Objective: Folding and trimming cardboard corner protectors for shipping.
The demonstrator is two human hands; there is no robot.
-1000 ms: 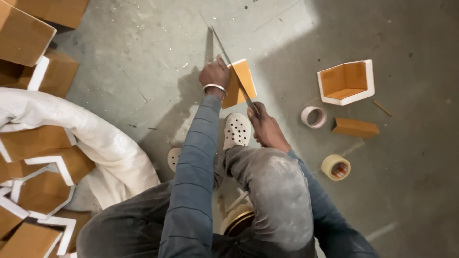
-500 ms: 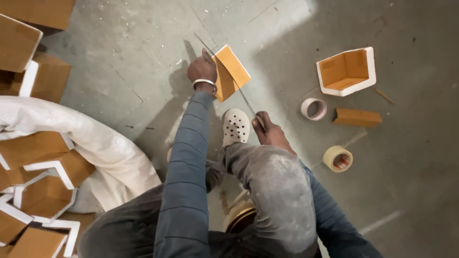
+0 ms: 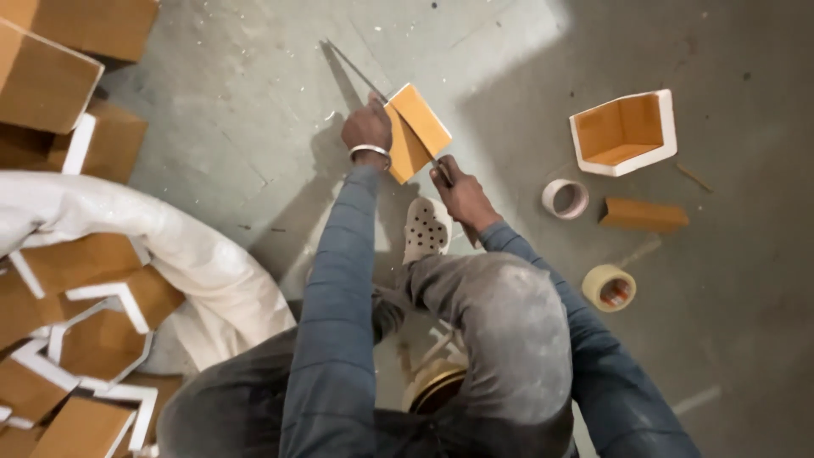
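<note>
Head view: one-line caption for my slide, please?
Left hand steadies an orange panel while right hand works a long blade.

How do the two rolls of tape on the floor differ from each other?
The nearer tape roll is yellowish with a reddish core; the farther tape roll is pale, whitish-pink, and its middle shows bare floor. The nearer one looks thicker-walled, the farther one thinner. Both lie flat on the grey floor, to the right of the person's right hand.

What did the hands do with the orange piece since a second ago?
The left hand tipped the orange piece up onto its edge, keeping hold of it. The right hand kept its grip on the long blade running across the piece. The tape rolls and the open box lay unmoved.
</note>
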